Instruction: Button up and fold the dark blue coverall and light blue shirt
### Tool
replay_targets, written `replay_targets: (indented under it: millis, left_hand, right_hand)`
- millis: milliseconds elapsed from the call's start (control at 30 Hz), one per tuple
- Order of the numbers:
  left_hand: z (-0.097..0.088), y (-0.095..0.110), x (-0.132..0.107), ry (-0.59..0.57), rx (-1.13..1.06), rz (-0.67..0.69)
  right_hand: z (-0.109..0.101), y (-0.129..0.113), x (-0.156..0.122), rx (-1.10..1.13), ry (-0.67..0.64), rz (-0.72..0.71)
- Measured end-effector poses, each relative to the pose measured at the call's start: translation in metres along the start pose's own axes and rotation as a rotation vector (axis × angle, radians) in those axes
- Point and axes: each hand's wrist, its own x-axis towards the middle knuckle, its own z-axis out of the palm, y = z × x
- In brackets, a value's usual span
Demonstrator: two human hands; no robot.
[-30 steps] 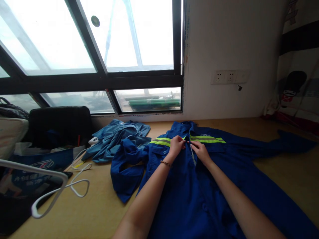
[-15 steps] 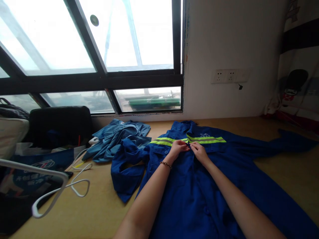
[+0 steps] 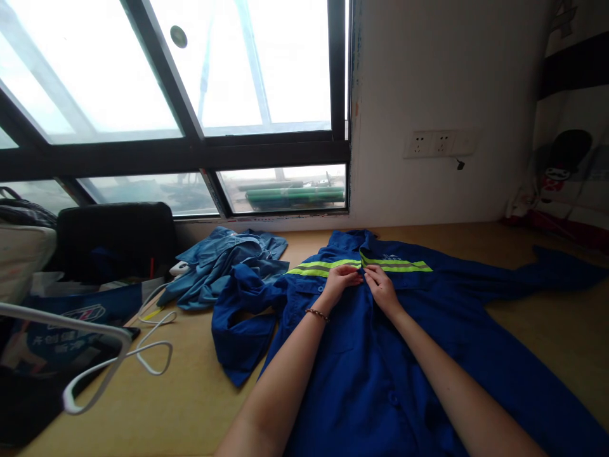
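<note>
A dark blue work jacket (image 3: pixel 342 355) lies spread out with its collar toward the window wall. Yellow-green reflective stripes (image 3: pixel 311 269) run across its chest. My left hand (image 3: pixel 340 283), with a beaded bracelet on the wrist, pinches the front edge of the jacket just below the stripe. Close beside it, my right hand (image 3: pixel 380 287) pinches the opposite front edge. The fingertips of both hands nearly meet at the front opening; any button between them is too small to make out. The jacket's left-side sleeve (image 3: pixel 242 324) lies folded on the table.
Lighter blue clothing (image 3: pixel 223 263) is heaped at the back left. A white cable (image 3: pixel 155 346) curls over the wooden table (image 3: pixel 190 406), with a white bar (image 3: pixel 95 331) in front. A printed bag (image 3: pixel 80 317) stands at left. Wall sockets (image 3: pixel 431 145) sit above the table.
Both hands stay at the jacket's front opening with slight finger movement. The edges at the stripe have shifted a little, and the right fingers have lifted slightly. The view has hardly moved.
</note>
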Motion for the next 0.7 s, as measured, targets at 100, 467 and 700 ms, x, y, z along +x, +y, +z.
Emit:
replay_targets:
  millis: [100, 467, 700]
  left_hand:
    - [-0.002, -0.001, 0.001, 0.013, -0.022, -0.001]
    - [0.006, 0.000, 0.002, 0.086, 0.060, -0.005]
    - [0.003, -0.003, 0.006, 0.172, 0.015, -0.034]
  right_hand:
    - [-0.001, -0.005, -0.001, -0.096, -0.008, -0.063]
    - [-0.001, -0.024, -0.006, -0.446, -0.135, -0.241]
    - [0.004, -0.023, -0.009, -0.297, -0.078, -0.184]
